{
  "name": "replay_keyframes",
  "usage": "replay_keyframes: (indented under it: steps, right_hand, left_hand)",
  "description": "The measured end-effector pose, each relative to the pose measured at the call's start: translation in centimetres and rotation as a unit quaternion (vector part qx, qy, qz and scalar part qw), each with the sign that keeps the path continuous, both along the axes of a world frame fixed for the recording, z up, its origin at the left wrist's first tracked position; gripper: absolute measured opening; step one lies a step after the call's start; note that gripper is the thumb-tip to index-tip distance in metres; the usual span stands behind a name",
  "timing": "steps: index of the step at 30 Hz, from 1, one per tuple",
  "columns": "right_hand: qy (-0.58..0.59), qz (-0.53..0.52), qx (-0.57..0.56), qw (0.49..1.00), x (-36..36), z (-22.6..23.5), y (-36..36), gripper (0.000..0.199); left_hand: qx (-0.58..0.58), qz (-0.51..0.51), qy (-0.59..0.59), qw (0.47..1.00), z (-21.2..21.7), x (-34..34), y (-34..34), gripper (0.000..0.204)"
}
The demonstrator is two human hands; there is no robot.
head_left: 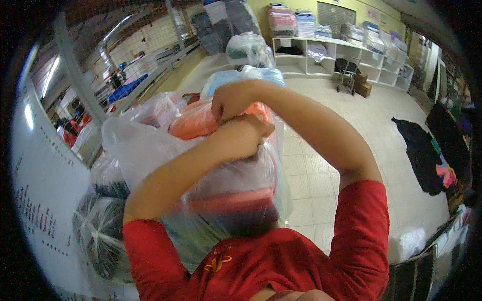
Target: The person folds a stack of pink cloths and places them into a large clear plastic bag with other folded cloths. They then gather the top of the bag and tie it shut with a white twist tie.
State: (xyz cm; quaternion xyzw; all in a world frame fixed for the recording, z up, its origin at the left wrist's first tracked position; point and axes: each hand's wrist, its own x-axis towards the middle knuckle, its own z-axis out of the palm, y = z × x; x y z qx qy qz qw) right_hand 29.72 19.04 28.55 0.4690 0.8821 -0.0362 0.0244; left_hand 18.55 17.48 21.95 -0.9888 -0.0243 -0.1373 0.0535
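Film of the clear plastic bag [238,175] could be split if it is pulled too hard against the stacked cloth inside, since it looks thin and is stretched over the corners. The forearms are crossed, so one wrist could be snagged by the other or a grip lost. The bag could also be tipped toward the tiled floor [306,175] if it is tugged to the right, as no support is seen on that side. The left hand [255,134] is clenched and, it seems, closed on gathered film; the right hand [233,102] is curled into a fist just beyond it, but whether film is pinched there cannot be told, the fingers being hidden. The bag is placed close in front of the torso, near an orange bundle [193,120] and a dark bagged bundle [100,236]; what it is borne by cannot be seen. Through its wrinkled, cloudy, shiny film, red folded cloth [233,200] is shown in flat layers, with a darker layer beneath, blurred. The bag's upper part is partly covered by the left forearm.
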Motion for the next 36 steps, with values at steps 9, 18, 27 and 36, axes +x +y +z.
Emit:
replay_keyframes:
  steps: [9, 18, 27, 36]
  right_hand:
    - [0.033, -0.292, 0.324, 0.899, 0.1, -2.2, -14.1, 0.020]
    - [0.083, -0.224, 0.320, 0.917, -3.4, -7.1, -11.7, 0.014]
    - [0.601, -0.145, 0.169, 0.767, -2.5, -12.2, -3.9, 0.015]
    - [0.168, -0.132, 0.261, 0.941, 0.9, -7.3, -13.3, 0.019]
  left_hand:
    - [-0.186, 0.069, 0.257, 0.946, 2.8, 4.6, 4.3, 0.019]
    - [-0.168, -0.064, 0.197, 0.964, -0.6, 6.7, 12.2, 0.019]
    - [-0.066, -0.001, 0.300, 0.952, 1.3, 8.8, 8.9, 0.036]
    - [-0.239, 0.128, 0.239, 0.932, 2.0, 4.8, 6.2, 0.028]
